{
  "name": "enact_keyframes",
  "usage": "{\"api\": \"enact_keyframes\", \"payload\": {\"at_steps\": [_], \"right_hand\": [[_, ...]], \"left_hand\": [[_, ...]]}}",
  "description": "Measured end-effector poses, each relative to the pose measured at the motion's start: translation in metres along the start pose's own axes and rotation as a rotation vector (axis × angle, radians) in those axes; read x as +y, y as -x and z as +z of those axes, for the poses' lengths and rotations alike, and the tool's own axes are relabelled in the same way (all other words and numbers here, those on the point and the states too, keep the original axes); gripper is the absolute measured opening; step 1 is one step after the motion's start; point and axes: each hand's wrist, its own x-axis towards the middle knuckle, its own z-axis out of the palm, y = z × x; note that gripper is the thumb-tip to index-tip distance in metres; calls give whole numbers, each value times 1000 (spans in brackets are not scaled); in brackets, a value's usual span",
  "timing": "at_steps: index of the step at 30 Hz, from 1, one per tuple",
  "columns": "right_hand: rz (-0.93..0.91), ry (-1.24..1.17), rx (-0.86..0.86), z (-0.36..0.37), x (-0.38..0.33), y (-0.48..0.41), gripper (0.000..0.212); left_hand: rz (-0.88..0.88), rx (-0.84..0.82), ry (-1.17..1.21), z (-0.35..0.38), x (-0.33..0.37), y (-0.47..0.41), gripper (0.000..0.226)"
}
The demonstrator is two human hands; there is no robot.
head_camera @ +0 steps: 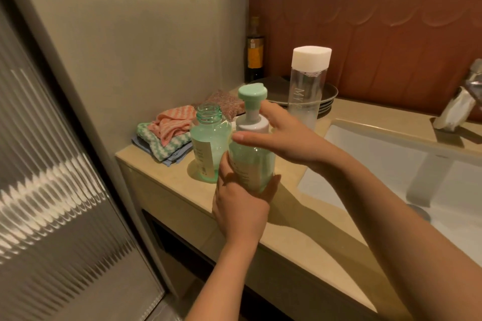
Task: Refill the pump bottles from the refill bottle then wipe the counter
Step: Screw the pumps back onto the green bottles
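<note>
Beige bathroom counter beside a white sink, grey wall at left.
Left hand grips the pump bottle low; right hand's fingers wrap its white collar.

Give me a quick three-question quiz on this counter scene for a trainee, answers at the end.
1. True or false: the left hand grips the pump bottle low on its body.
2. Which bottle has no cap or pump? A) the pump bottle B) the green bottle beside the folded cloths C) the tall clear bottle
3. Which part of the pump bottle does the right hand hold?
Key: 1 true; 2 B; 3 its white collar.
</note>
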Motion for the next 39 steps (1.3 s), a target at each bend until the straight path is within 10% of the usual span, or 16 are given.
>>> {"api": "enact_keyframes", "payload": {"at_steps": [5, 14, 21, 39], "right_hand": [[31, -239, -267, -22, 1, 7, 46], [61, -90, 85, 1, 1, 1, 54], [71, -135, -243, -18, 4, 5, 62], [-16, 194, 146, -3, 9, 7, 42]], "left_hand": [[3, -12, -1, -1, 1, 0, 98], [-19, -35, 4, -1, 2, 0, 103], [0, -27, 10, -2, 2, 0, 100], [16, -8, -8, -2, 2, -1, 106]]}}
